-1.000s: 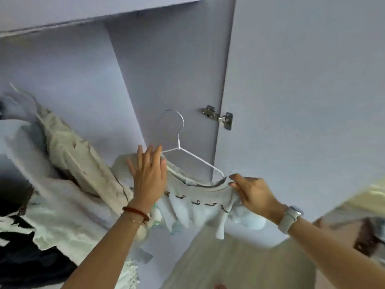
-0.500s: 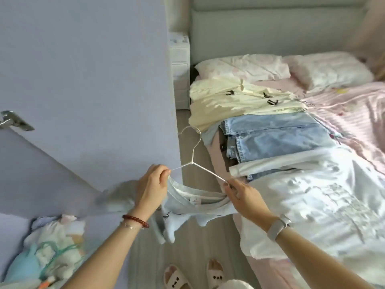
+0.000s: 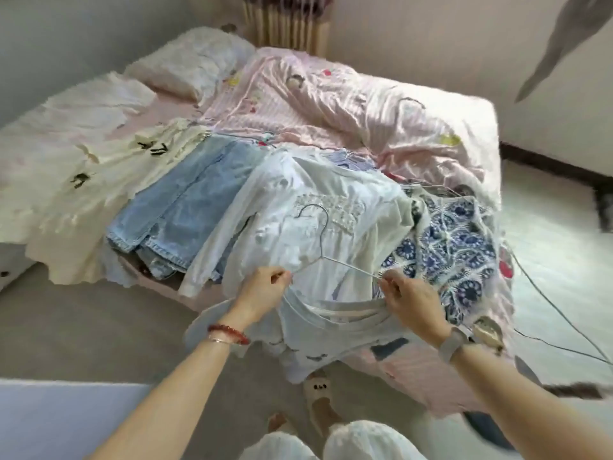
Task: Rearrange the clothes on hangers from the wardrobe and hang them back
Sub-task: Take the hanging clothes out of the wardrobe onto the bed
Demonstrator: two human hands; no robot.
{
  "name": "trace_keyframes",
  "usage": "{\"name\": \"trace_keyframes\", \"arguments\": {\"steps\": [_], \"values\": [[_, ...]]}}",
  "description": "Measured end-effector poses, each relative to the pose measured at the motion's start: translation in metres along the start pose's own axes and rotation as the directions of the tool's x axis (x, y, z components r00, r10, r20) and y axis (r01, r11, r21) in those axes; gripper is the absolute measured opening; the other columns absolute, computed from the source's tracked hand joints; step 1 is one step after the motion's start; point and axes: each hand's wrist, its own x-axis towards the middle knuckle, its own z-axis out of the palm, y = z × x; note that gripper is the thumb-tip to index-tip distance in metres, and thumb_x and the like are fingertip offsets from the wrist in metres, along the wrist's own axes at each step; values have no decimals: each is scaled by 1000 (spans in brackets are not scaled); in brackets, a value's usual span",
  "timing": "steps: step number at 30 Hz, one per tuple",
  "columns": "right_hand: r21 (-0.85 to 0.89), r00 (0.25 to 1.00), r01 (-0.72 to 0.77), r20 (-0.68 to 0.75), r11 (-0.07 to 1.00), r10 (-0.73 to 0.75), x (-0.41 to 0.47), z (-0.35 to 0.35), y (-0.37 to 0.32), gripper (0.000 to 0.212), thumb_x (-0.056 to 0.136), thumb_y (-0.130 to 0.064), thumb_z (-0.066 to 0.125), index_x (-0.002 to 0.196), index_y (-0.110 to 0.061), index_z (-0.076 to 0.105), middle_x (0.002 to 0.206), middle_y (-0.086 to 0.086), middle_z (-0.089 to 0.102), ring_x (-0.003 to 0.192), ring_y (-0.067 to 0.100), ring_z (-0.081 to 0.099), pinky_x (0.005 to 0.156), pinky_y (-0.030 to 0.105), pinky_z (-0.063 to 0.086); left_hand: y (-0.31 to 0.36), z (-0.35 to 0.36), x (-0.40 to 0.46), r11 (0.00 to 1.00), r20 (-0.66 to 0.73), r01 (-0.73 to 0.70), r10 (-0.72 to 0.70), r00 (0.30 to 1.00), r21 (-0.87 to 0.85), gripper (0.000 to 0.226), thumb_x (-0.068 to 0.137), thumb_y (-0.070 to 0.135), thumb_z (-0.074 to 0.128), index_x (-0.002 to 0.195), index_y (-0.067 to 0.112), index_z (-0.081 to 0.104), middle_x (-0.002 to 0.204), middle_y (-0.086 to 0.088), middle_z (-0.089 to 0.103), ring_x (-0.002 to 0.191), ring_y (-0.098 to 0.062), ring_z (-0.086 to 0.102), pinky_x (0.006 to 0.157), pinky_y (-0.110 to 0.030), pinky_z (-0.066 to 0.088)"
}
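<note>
A thin white wire hanger [image 3: 322,240] carries a pale grey-white shirt [image 3: 335,330] with small dark marks. I hold it over the near edge of the bed. My left hand [image 3: 262,287] pinches the hanger's left shoulder together with the shirt fabric. My right hand [image 3: 408,297] grips the right shoulder end and the collar. The shirt hangs down in front of the mattress side, its lower part bunched.
On the bed [image 3: 431,121] lie a cream garment [image 3: 99,180], folded jeans [image 3: 185,200], a white top [image 3: 315,210] and a blue patterned cloth [image 3: 454,247]. Cables [image 3: 557,310] trail at right. Slippered feet [image 3: 318,393] stand on the grey floor. The wardrobe door edge [image 3: 66,416] is at lower left.
The view has swung from the wardrobe interior to the bed. Both hands carried the hanger with the shirt out of the wardrobe and over the bed's edge.
</note>
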Motion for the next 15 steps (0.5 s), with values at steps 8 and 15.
{"name": "trace_keyframes", "arguments": {"steps": [8,15], "values": [[27,800,-323,-527,946,288,19,-75,106,11,85,-13,61,82,-5,67,68,9,67,65,23,58,75,33,35,152,72,83,967,140,-252,256,956,-49,25,94,23,50,85,7,68,65,1,54,66,-15,47,63,-26,35],[74,697,-370,-637,926,329,102,-107,227,20,84,-15,49,90,-9,67,83,10,70,81,30,58,76,32,22,257,148,191,952,56,-305,306,950,-18,25,94,26,51,92,5,65,83,-6,62,77,-19,53,63,-25,33]]}}
